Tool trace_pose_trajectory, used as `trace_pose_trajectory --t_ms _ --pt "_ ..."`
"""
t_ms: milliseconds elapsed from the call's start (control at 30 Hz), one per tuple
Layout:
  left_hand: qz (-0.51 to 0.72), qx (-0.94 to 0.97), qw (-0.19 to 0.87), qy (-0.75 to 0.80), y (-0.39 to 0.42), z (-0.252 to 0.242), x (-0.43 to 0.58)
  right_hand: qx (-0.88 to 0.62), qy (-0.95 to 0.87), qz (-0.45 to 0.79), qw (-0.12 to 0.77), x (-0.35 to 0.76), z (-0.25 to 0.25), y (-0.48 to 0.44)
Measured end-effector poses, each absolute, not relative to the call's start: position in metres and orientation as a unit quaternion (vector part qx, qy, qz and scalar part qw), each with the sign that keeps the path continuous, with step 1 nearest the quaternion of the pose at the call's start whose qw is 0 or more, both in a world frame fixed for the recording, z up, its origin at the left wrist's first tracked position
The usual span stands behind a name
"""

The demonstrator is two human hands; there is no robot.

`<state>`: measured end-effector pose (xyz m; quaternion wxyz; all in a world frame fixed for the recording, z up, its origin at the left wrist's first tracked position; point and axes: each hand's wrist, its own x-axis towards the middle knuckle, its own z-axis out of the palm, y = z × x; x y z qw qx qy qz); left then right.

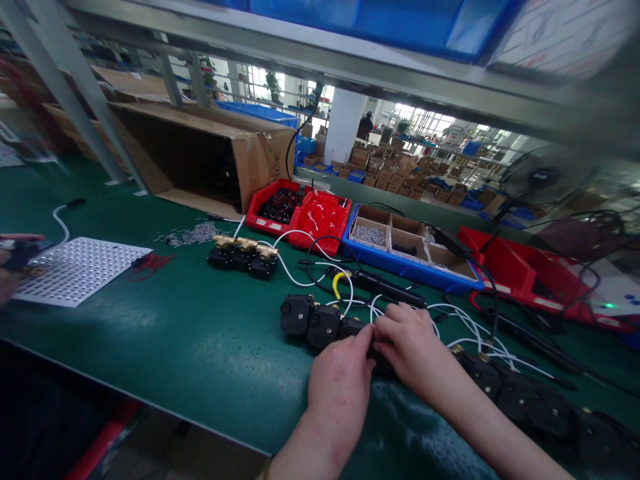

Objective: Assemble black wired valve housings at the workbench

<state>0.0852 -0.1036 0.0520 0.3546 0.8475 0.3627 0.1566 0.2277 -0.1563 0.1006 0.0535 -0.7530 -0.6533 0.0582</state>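
A row of black round-bodied parts [313, 320] with white wires lies on the green bench [200, 347]. My left hand [340, 380] rests on the near end of that row, fingers curled against a black part. My right hand [407, 340] is closed over the same black part from the right, fingers bent down on it. More black parts [530, 400] trail off to the right behind my right forearm. A second set of black parts with brass fittings [243, 255] sits farther back.
A white perforated plate [77, 269] lies at the left, with another person's hand [10, 263] at its edge. Red bins [303, 210], a blue tray with cardboard compartments [407, 247], a black power screwdriver [385, 288], loose screws [193, 233] and an open cardboard box [200, 157] stand behind.
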Motion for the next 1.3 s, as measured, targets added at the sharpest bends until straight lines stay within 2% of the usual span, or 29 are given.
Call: trace_pose_trajectory --t_ms 267,400,533,800,967,1167,1300 --pt "0.155 0.846 0.338 0.382 -0.103 0.052 0.087 -0.61 -0.79 0.051 -0.029 0.235 0.13 -0.138" --pt "0.165 0.845 0.336 0.382 -0.104 0.049 0.086 -0.642 -0.762 0.049 -0.067 0.23 0.131 -0.133" --pt "0.168 0.848 0.336 0.374 -0.105 0.047 0.086 -0.725 -0.686 0.058 -0.027 0.226 0.122 -0.138" --pt "0.16 0.853 0.333 0.369 -0.104 0.05 0.087 -0.782 -0.612 0.096 0.062 0.23 0.107 -0.151" --pt "0.169 0.856 0.324 0.364 -0.105 0.052 0.086 -0.742 -0.664 0.045 0.079 0.229 0.101 -0.16" --pt "0.169 0.854 0.32 0.374 -0.104 0.053 0.086 -0.681 -0.73 0.035 0.035 0.231 0.11 -0.157" --pt "0.177 0.854 0.331 0.361 -0.104 0.053 0.086 -0.716 -0.684 0.068 0.118 0.232 0.098 -0.165"
